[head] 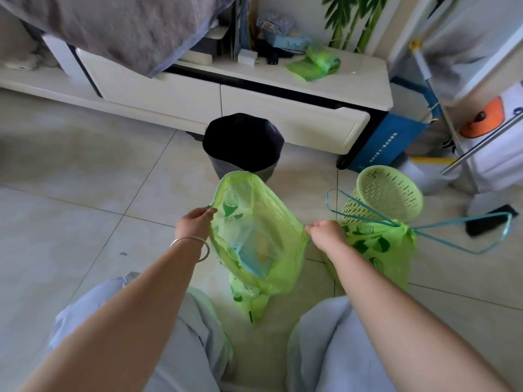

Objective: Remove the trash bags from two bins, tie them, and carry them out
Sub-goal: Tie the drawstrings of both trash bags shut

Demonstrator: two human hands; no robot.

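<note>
The open green bag (263, 239) was thin, translucent plastic film, creased and faintly shiny, and the tied green bag (379, 250) beside it was the same printed film, drawn shut by a slick teal plastic ribbon (458, 239). The dark bin (243, 145) wore a glossy black plastic liner, while the green basket (390, 193) was matt, perforated hard plastic. Underneath, the floor (85, 171) was smooth, softly gleaming beige tile, the cabinet (283, 108) a glossy cream panel, the blanket (127, 26) nubby grey cloth, and the bangle (195, 244) polished metal.

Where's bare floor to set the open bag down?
Bare floor lies left of the black bin and open bag, in front of the cabinet. The right is crowded: tied bag, green basket, phone.
</note>
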